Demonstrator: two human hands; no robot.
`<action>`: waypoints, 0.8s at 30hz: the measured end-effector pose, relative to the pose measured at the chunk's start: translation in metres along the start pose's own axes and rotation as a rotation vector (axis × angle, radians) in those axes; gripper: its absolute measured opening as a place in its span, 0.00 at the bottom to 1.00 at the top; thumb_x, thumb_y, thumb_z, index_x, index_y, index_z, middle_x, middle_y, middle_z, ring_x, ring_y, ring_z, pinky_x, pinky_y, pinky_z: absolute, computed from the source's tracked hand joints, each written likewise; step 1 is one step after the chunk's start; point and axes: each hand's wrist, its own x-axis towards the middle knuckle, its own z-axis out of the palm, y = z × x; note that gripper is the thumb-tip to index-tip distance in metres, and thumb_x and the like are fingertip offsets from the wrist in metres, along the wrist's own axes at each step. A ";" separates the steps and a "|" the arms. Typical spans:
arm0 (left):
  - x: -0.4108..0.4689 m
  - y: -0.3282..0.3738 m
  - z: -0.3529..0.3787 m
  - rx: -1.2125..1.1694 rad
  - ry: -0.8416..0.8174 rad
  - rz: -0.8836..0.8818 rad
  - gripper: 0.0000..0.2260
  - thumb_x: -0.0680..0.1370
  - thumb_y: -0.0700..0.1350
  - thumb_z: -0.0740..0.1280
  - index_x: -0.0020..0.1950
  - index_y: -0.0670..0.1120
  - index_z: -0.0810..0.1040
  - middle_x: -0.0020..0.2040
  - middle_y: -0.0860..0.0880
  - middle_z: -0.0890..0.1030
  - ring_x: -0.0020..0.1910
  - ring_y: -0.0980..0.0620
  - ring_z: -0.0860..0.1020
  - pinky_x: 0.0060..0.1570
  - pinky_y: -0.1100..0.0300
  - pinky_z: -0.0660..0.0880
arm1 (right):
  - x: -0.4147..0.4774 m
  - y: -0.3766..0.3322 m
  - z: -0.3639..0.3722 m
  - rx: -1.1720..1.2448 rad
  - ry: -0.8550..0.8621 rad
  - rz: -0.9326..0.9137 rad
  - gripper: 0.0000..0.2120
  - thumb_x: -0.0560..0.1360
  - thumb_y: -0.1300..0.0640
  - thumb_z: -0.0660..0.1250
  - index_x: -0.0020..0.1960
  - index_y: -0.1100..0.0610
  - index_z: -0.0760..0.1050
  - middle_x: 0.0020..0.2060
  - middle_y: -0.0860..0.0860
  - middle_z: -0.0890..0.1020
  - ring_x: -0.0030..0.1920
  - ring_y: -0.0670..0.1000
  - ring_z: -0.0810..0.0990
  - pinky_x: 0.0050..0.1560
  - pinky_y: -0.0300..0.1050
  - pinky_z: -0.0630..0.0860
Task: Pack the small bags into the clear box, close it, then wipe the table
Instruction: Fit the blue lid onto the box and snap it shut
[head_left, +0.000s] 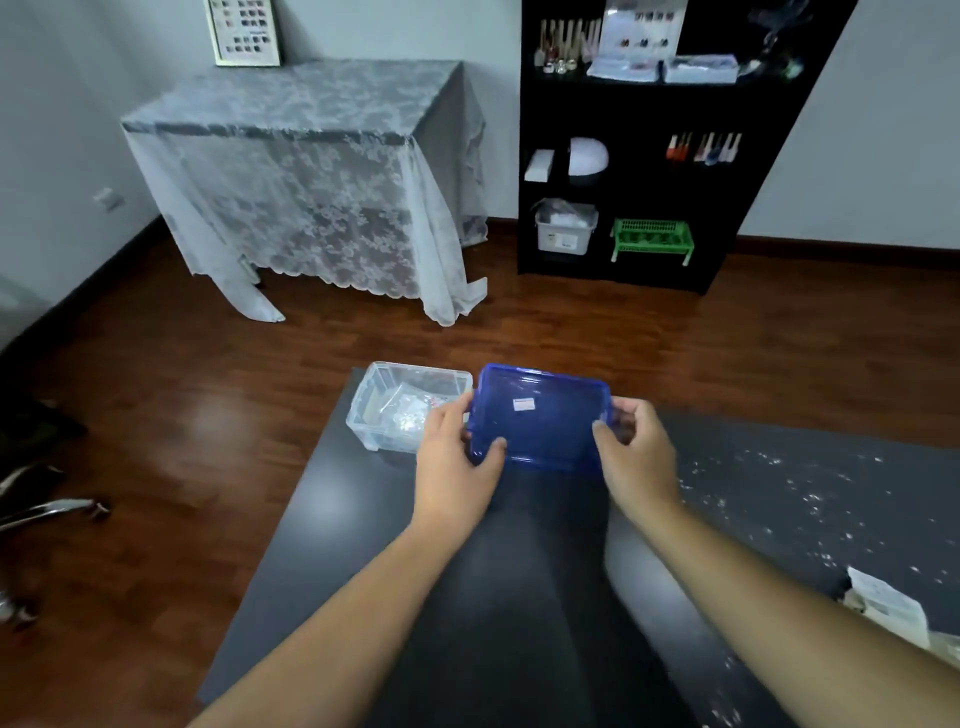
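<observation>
**Blue lid held beside the open box**

The lid (540, 415) is held up at its two short ends, just right of the clear box (408, 408), overlapping the box's right rim in view. The box stands at the far left corner of the dark surface (322, 519), open, with small bags (410, 410) seen inside. The lid is judged light, thin and stiff but somewhat flexible, smooth enough to slip; the ends are the sound places to hold it, so that it can be pressed evenly onto the rim. The left hand (454, 462) is closed on the left end, thumb on top, fingers beneath. The right hand (636, 457) is closed likewise on the right end. White specks (789, 483) are scattered over the right of the surface, and a paper-like piece (883, 605) lies near the right edge, partly cut off.
</observation>
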 end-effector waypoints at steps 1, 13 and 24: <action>0.008 -0.002 -0.013 0.024 0.020 0.001 0.25 0.71 0.40 0.71 0.66 0.48 0.70 0.53 0.54 0.71 0.45 0.62 0.74 0.48 0.77 0.69 | -0.002 -0.008 0.009 0.005 -0.048 -0.034 0.12 0.71 0.62 0.66 0.52 0.50 0.74 0.41 0.43 0.78 0.40 0.46 0.76 0.42 0.38 0.69; 0.080 -0.071 -0.090 0.180 -0.035 -0.208 0.26 0.73 0.46 0.69 0.70 0.44 0.67 0.64 0.44 0.71 0.64 0.46 0.70 0.67 0.51 0.66 | 0.001 -0.048 0.115 -0.348 -0.383 -0.055 0.24 0.73 0.55 0.67 0.68 0.55 0.69 0.64 0.54 0.74 0.65 0.55 0.71 0.66 0.52 0.68; 0.080 -0.100 -0.092 0.157 -0.077 -0.211 0.24 0.73 0.49 0.69 0.67 0.48 0.69 0.57 0.47 0.73 0.55 0.50 0.74 0.58 0.59 0.69 | -0.008 -0.034 0.123 -0.314 -0.460 -0.048 0.28 0.76 0.53 0.64 0.73 0.50 0.60 0.68 0.51 0.71 0.62 0.53 0.74 0.63 0.48 0.70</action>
